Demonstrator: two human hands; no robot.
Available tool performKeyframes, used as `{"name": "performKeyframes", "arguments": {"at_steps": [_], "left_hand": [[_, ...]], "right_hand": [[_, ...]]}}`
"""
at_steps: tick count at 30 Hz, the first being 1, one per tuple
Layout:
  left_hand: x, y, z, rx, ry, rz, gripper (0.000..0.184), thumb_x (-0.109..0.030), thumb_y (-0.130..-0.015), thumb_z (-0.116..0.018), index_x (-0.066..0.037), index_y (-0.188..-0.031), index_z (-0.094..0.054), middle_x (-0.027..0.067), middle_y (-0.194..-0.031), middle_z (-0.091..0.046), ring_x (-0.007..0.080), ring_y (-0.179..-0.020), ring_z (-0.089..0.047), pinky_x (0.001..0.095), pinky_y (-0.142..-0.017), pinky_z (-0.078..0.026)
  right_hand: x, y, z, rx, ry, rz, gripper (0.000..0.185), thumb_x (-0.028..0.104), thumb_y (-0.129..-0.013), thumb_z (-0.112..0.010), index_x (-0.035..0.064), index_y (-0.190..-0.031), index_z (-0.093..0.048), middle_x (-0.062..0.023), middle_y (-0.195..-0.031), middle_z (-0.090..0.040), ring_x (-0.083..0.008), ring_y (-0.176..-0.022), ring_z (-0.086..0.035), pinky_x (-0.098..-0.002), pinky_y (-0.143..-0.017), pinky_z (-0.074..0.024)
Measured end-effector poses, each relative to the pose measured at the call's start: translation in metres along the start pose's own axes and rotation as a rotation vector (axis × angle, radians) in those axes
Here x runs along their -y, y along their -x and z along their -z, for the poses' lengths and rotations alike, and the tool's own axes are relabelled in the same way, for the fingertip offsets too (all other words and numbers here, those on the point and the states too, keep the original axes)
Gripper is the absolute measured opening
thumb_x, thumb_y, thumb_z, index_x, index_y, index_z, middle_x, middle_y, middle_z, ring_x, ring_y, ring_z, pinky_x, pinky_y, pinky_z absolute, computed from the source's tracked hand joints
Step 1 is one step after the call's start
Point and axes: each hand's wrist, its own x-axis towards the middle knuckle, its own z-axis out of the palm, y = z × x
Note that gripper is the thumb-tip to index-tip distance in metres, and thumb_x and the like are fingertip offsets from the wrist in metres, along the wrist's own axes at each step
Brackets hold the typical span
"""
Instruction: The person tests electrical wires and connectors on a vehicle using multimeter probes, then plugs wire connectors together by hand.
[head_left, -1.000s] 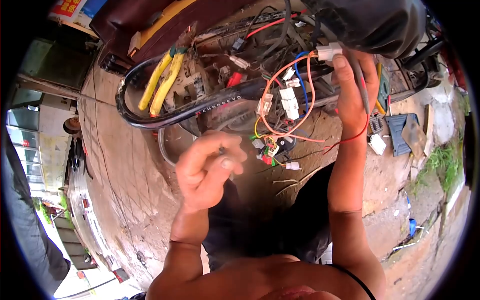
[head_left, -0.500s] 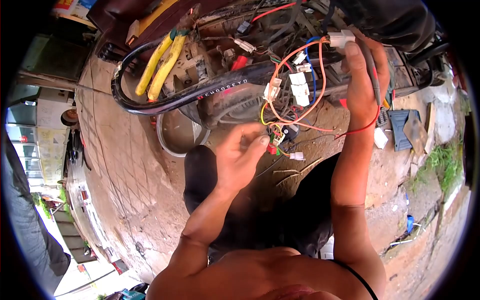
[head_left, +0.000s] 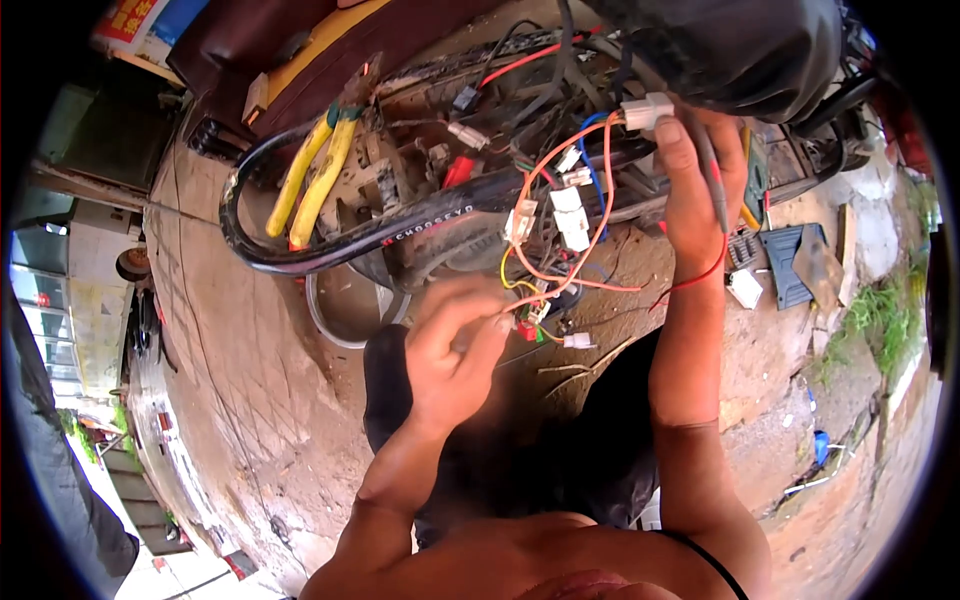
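Observation:
My right hand (head_left: 698,190) is closed on a white wire connector (head_left: 646,111), thumb across its near end. Orange wires (head_left: 612,180) loop down from that connector. A dark, slender piece with a red part (head_left: 712,165) lies across the same fingers, and a red wire (head_left: 690,283) hangs by the wrist. My left hand (head_left: 450,345) is closed, thumb and forefinger pinching an orange wire near its end. Just beyond its fingertips is a cluster of small connectors (head_left: 530,325), one red. More white connectors (head_left: 570,220) hang in the harness between both hands.
A black curved tube (head_left: 350,250) with white lettering crosses the machine frame. Yellow-handled pliers (head_left: 325,175) rest on the frame at left. A round metal rim (head_left: 335,330) stands on the ground below. A blue-grey panel (head_left: 790,265) lies at right.
My left hand has moved slightly down and left, and now pinches an orange wire rather than being at the small connector cluster. The right hand keeps its hold; the view has shifted a little.

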Motion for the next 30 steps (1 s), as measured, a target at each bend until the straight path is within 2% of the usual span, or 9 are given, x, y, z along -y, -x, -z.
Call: {"name": "performKeyframes", "arguments": {"at_steps": [2, 5, 8, 13, 16, 23, 25, 27, 30], "left_hand": [[-0.005, 0.005, 0.0, 0.011, 0.076, -0.001, 0.013, 0.003, -0.095, -0.062, 0.002, -0.108, -0.063, 0.0118, -0.098, -0.069, 0.0039, -0.062, -0.051, 0.0188, -0.055, -0.041], [-0.025, 0.001, 0.002, -0.014, 0.104, -0.008, 0.013, -0.001, -0.094, -0.064, 0.002, -0.107, -0.062, 0.0104, -0.083, -0.071, 0.0035, -0.056, -0.048, 0.019, -0.05, -0.04], [-0.04, -0.004, 0.012, 0.027, 0.171, 0.033, 0.017, 0.004, -0.09, -0.069, 0.004, -0.107, -0.067, 0.0101, -0.089, -0.072, 0.008, -0.072, -0.063, 0.0225, -0.064, -0.05], [-0.052, -0.028, 0.01, 0.031, 0.144, -0.232, 0.02, 0.006, -0.088, -0.07, 0.004, -0.107, -0.069, 0.0109, -0.092, -0.071, 0.0093, -0.072, -0.062, 0.0228, -0.064, -0.048], [-0.066, -0.036, 0.01, 0.006, 0.102, -0.188, 0.014, -0.003, -0.09, -0.067, 0.002, -0.102, -0.063, 0.0093, -0.08, -0.065, 0.0114, -0.067, -0.059, 0.0221, -0.062, -0.047], [-0.072, -0.056, 0.012, 0.064, 0.063, -0.279, 0.012, 0.002, -0.089, -0.066, 0.002, -0.101, -0.064, 0.0081, -0.085, -0.066, 0.0099, -0.067, -0.057, 0.022, -0.062, -0.046], [-0.07, -0.065, 0.012, 0.127, 0.022, -0.372, 0.013, 0.004, -0.087, -0.066, 0.002, -0.101, -0.065, 0.0078, -0.086, -0.067, 0.01, -0.067, -0.057, 0.0225, -0.063, -0.046], [-0.08, -0.069, 0.01, 0.195, 0.038, -0.303, 0.018, 0.008, -0.084, -0.07, 0.001, -0.1, -0.068, 0.0085, -0.085, -0.067, 0.0138, -0.067, -0.06, 0.0254, -0.063, -0.048], [-0.088, -0.074, 0.003, 0.241, 0.038, -0.272, 0.02, 0.008, -0.082, -0.072, -0.001, -0.099, -0.069, 0.0098, -0.084, -0.066, 0.0207, -0.069, -0.063, 0.0313, -0.063, -0.051]], "right_hand": [[-0.002, -0.001, 0.002, 0.002, 0.007, -0.006, 0.022, 0.012, -0.093, -0.074, 0.001, -0.11, -0.066, -0.0034, -0.097, -0.07, -0.009, -0.088, -0.059, -0.024, -0.081, -0.0473], [0.0, 0.0, 0.001, 0.004, -0.01, -0.021, 0.021, 0.01, -0.092, -0.074, 0.0016, -0.11, -0.066, -0.0024, -0.095, -0.068, -0.0086, -0.086, -0.058, -0.024, -0.081, -0.0473], [0.0, 0.0, 0.0, 0.006, -0.051, -0.032, 0.021, 0.01, -0.092, -0.074, 0.0016, -0.11, -0.066, -0.0025, -0.096, -0.068, -0.0087, -0.086, -0.058, -0.024, -0.081, -0.0474], [0.006, 0.0, 0.002, 0.002, -0.021, -0.06, 0.024, 0.011, -0.092, -0.074, 0.0003, -0.111, -0.065, -0.0036, -0.097, -0.069, -0.0095, -0.088, -0.06, -0.0248, -0.082, -0.0483], [0.012, 0.002, 0.004, 0.0, 0.036, -0.059, 0.024, 0.011, -0.092, -0.074, -0.0007, -0.111, -0.065, -0.0039, -0.095, -0.07, -0.0103, -0.088, -0.061, -0.0255, -0.082, -0.0489], [0.026, 0.013, 0.01, -0.237, 0.019, 0.098, 0.016, 0.003, -0.092, -0.07, 0.0004, -0.108, -0.066, -0.0027, -0.091, -0.068, -0.0066, -0.079, -0.059, -0.0211, -0.072, -0.048], [0.045, 0.024, 0.01, -0.15, -0.004, 0.222, 0.021, 0.003, -0.089, -0.073, -0.0004, -0.109, -0.065, -0.0065, -0.087, -0.07, -0.0099, -0.075, -0.061, -0.0229, -0.071, -0.0497], [0.053, 0.029, 0.001, -0.014, -0.053, 0.406, 0.025, 0.002, -0.086, -0.073, -0.001, -0.11, -0.064, -0.0116, -0.088, -0.072, -0.0144, -0.073, -0.064, -0.0255, -0.07, -0.0513], [0.063, 0.036, -0.004, 0.195, -0.014, 0.444, 0.03, 0.006, -0.077, -0.082, 0.0004, -0.103, -0.068, -0.0127, -0.089, -0.074, -0.0195, -0.07, -0.067, -0.0299, -0.068, -0.0544]]}}
